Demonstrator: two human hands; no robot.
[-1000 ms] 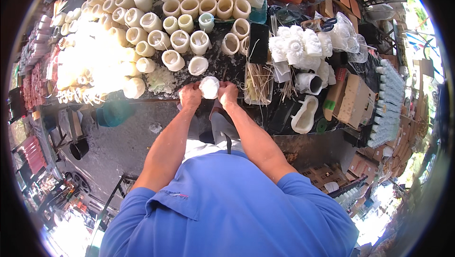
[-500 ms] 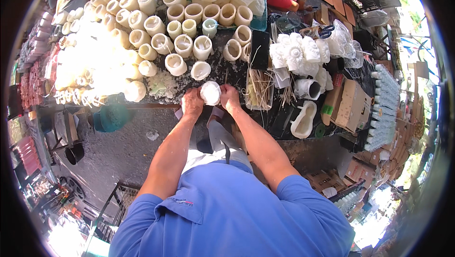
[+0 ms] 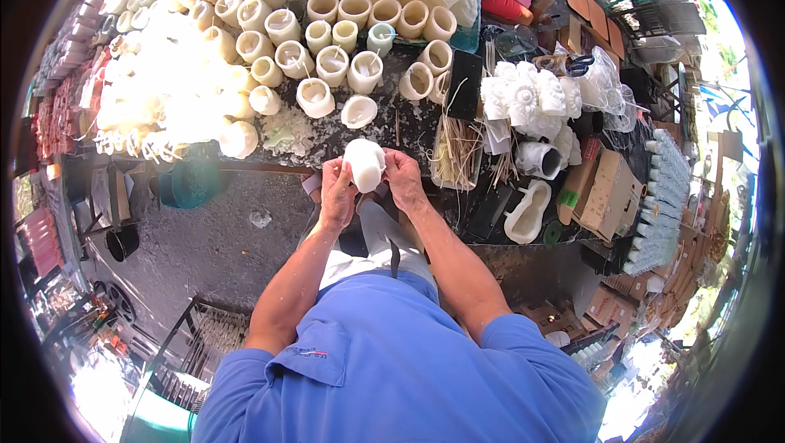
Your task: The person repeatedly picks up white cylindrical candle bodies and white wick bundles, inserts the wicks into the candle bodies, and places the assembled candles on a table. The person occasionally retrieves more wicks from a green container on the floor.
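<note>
Left hand (image 3: pixel 337 194) and right hand (image 3: pixel 403 180) grip 1 white mould (image 3: pixel 365 164); dozens of moulds (image 3: pixel 331 63) sit on the bench (image 3: pixel 392 128), seemingly plenty left.

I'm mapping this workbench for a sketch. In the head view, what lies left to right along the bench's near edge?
Green bucket → left hand → white mould → right hand → tray of thin sticks → boot-shaped white mould → cardboard box.
</note>
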